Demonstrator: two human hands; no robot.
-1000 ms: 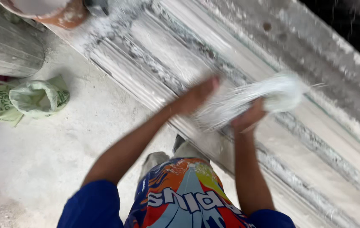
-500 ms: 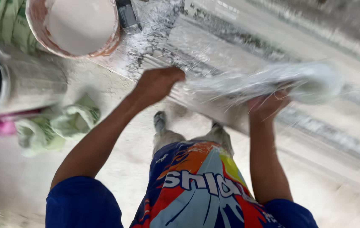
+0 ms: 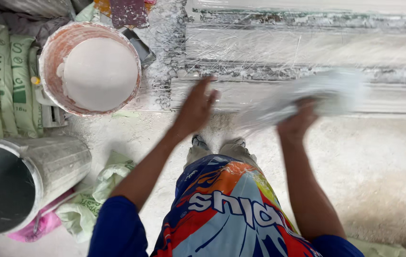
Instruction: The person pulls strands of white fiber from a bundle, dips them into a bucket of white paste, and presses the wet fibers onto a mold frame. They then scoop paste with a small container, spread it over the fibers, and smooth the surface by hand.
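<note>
I stand over a long white plaster moulding (image 3: 307,52) that lies across the floor in front of me. My right hand (image 3: 298,121) grips a blurred white wad of fibre or cloth (image 3: 307,97) held over the moulding's near edge. My left hand (image 3: 197,107) is open with fingers spread, just left of the wad, above the moulding's left end. It holds nothing. Both hands are motion-blurred.
A bucket of white plaster (image 3: 91,69) stands at upper left beside stacked green-and-white sacks (image 3: 0,71). A grey metal cylinder (image 3: 26,178) lies on its side at lower left, with crumpled bags (image 3: 100,190) next to it. The floor (image 3: 384,176) is dusty white.
The view has swung so the moulding now runs level. My left hand has let go of the wad and opened. The right hand still holds it.
</note>
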